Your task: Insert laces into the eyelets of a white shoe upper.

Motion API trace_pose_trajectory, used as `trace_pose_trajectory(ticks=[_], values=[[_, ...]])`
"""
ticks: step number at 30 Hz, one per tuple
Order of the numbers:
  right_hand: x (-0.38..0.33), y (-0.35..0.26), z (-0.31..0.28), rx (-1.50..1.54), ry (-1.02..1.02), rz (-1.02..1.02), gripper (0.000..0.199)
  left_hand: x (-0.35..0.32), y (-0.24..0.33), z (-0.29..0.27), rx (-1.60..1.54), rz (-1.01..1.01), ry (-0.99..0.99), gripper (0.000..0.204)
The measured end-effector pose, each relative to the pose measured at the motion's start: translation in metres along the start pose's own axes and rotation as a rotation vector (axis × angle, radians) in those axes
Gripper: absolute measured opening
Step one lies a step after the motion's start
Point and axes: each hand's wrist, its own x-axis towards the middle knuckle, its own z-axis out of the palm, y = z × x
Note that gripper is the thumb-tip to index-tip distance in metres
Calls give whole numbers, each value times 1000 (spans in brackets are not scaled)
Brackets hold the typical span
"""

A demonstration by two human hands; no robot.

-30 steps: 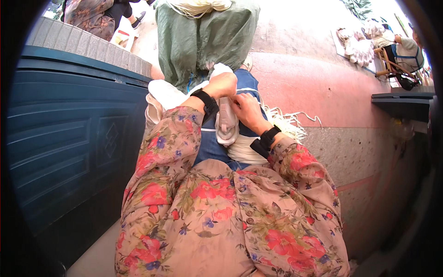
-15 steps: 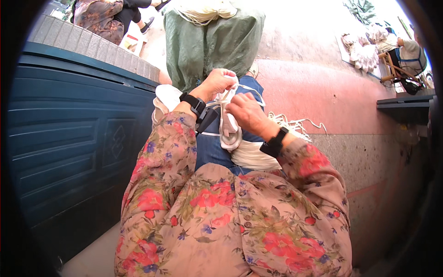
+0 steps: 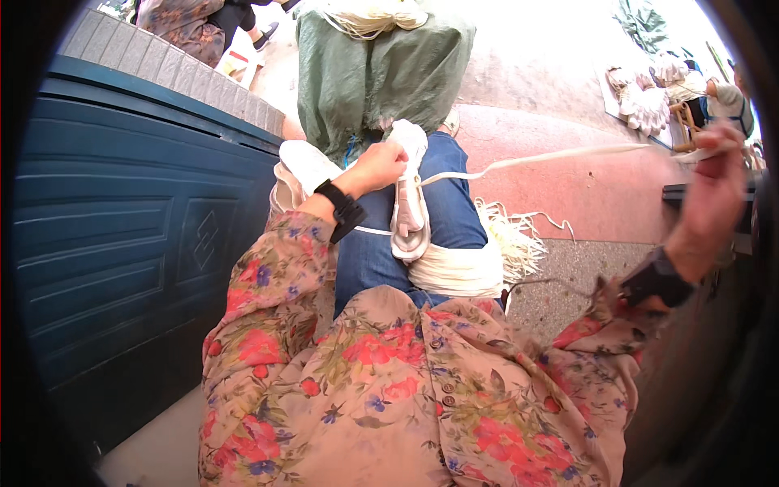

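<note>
A white shoe rests lengthwise on my jeans-clad lap, its heel opening toward me. My left hand is closed on its upper, near the toe. From the shoe's lacing area a cream shoelace stretches out to the far right. There my right hand, raised and smeared by motion, pinches the lace's other end. Across my right thigh lies a thick bundle of cream laces, its loose ends hanging off the side. A second white shoe sits by my left knee.
A green sack stands just beyond my knees, with more laces on top. A dark blue panelled door closes off my left. White shoes are piled at the far right near another person; someone else sits at the upper left.
My right hand has swung from the shoe far out to the right, drawing the lace long. My left hand stays at the shoe, whose toe is now visible.
</note>
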Motion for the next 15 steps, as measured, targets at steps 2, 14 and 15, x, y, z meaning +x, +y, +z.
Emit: trace_pose_trajectory(ticks=[2, 14, 15], values=[[-7, 56, -29, 216, -258, 392, 13, -11, 2, 1, -25, 17, 26, 19], [-180, 277, 4, -528, -1090, 454, 25, 2, 41, 12, 672, 206, -167, 17], [-184, 273, 5, -608, -1190, 451, 24, 0, 38, 11, 672, 205, -174, 17]])
